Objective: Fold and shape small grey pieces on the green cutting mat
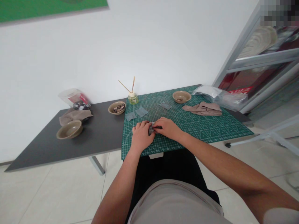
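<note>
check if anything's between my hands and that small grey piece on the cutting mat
Nothing visible stands in the way: the left hand and right hand both touch the small grey piece directly, on the green cutting mat.

The grey table (93,137) is covered on the right by a green mat (205,137); a bowl (181,96), a cloth (202,109), grey squares (136,113) and a reed jar (133,98) are set there! Two more bowls (69,129), another cloth (74,116) and a tub (74,99) are placed left.
</note>
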The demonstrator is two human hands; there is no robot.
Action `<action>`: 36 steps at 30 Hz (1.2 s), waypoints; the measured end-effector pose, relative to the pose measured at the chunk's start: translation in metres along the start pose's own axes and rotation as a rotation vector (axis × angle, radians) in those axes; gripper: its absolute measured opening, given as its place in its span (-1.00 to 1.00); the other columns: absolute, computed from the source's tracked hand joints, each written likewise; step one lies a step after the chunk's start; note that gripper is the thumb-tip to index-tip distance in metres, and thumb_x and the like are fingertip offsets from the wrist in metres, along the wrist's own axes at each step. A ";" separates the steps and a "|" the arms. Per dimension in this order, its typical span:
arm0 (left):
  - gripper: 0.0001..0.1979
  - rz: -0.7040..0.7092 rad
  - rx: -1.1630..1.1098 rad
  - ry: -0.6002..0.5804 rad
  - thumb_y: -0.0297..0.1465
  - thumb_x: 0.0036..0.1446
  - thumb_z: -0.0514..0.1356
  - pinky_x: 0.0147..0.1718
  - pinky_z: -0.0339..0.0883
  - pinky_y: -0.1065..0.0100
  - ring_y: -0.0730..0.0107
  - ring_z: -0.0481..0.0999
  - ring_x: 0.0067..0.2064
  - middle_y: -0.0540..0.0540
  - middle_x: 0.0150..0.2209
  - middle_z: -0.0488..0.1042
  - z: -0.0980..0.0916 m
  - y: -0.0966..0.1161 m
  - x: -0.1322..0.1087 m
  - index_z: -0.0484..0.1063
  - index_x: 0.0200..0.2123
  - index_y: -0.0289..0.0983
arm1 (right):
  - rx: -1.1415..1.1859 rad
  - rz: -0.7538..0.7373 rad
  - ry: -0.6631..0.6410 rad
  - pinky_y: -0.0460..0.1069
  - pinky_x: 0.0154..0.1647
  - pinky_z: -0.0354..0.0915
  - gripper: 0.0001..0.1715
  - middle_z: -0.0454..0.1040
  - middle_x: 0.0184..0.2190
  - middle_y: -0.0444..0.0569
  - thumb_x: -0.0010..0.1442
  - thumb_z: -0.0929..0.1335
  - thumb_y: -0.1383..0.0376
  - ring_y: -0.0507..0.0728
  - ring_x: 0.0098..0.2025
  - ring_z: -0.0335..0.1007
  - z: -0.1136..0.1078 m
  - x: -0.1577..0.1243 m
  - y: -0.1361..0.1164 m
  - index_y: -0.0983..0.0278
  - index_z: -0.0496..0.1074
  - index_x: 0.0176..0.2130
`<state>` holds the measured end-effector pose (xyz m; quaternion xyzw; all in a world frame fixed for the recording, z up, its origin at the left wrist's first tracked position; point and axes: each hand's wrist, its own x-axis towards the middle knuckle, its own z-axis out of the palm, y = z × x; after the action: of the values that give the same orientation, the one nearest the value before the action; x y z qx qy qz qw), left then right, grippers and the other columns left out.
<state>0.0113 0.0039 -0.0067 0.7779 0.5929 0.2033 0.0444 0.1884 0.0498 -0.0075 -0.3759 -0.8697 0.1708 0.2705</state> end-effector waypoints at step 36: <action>-0.62 -0.028 0.080 -0.051 -0.22 0.19 0.17 -0.02 0.21 0.02 0.03 0.34 0.09 -0.13 0.11 0.44 -0.005 0.005 -0.001 0.41 0.06 -0.16 | -0.081 -0.012 0.069 0.06 -0.08 0.22 -0.94 0.53 -0.37 -0.05 0.12 0.48 0.31 0.14 -0.25 0.31 0.004 -0.001 0.007 0.25 0.56 -0.40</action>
<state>0.0139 0.0007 -0.0010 0.7756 0.6100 0.1591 0.0311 0.1904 0.0529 -0.0146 -0.3871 -0.8682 0.1210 0.2860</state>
